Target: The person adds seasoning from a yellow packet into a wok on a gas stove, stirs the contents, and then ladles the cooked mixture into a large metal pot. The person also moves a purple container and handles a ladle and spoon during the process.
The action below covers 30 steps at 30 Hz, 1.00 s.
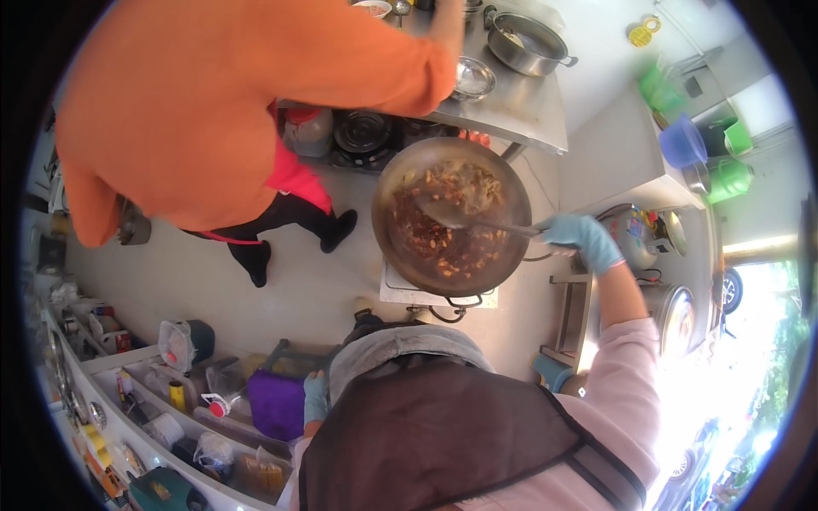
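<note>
In a light-blue glove, my right hand (578, 241) grips the handle of a long metal cooking spatula (501, 225). The spatula's broad head rests in a large round wok (387, 263), among a dark reddish-brown sauce (409, 220) with small pale pieces. A pale, stringy or shredded heap (482, 185) lies toward the wok's far side. The wok sits over a low white-topped burner stand (399, 287). My left hand (315, 393), also gloved in blue, hangs low at my side next to a purple cloth item (278, 404); its fingers are partly hidden.
A person in an orange top (192, 115) stands ahead on the left, near a steel table (533, 118). That table carries a two-handled pot (527, 48) and a metal bowl (473, 80). Shelves with containers (140, 383) line the left. A gas cylinder (629, 236) stands right.
</note>
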### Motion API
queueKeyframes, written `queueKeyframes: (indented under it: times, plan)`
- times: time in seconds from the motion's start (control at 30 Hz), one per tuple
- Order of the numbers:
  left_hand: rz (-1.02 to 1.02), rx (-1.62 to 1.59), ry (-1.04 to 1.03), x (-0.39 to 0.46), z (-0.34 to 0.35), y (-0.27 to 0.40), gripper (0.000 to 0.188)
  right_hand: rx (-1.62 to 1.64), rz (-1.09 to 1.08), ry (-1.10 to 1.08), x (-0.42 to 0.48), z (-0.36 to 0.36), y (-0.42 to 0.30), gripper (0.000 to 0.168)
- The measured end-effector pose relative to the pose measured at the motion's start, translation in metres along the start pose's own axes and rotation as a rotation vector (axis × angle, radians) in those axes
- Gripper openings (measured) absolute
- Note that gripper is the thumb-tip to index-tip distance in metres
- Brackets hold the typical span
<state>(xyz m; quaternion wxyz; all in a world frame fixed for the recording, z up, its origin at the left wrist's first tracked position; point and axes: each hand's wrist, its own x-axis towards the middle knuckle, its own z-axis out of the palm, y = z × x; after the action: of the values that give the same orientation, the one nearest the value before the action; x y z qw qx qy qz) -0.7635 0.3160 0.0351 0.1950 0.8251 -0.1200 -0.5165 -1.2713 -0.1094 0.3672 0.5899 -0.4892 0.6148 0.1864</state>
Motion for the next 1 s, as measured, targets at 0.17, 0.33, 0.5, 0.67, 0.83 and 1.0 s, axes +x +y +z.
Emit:
queueKeyframes:
  times: [0.17,0.33,0.5,0.67,0.83,1.0]
  plan:
    - [-0.029,-0.02,0.005,-0.014,0.005,0.006,0.051,-0.403,0.293,-0.093,-0.041,-0.043,-0.004,0.018]
    - [0.138,0.095,0.053,0.009,0.004,-0.025,0.045,-0.704,0.474,-0.186,-0.003,-0.045,0.009,0.015]
    - [0.138,-0.201,0.057,-0.035,0.01,0.006,0.023,-0.463,0.239,-0.285,0.032,-0.013,0.019,0.02]
    - [0.074,-0.247,0.052,-0.057,0.006,0.018,0.015,-0.011,0.013,-0.255,0.079,0.044,0.04,0.021]
    - [0.048,-0.164,0.05,-0.052,-0.001,0.014,0.012,0.395,-0.136,-0.142,0.116,0.115,0.036,0.036]
    - [0.072,-0.236,-0.034,-0.046,-0.008,0.033,0.015,0.773,-0.18,-0.022,0.128,0.171,-0.009,0.03]
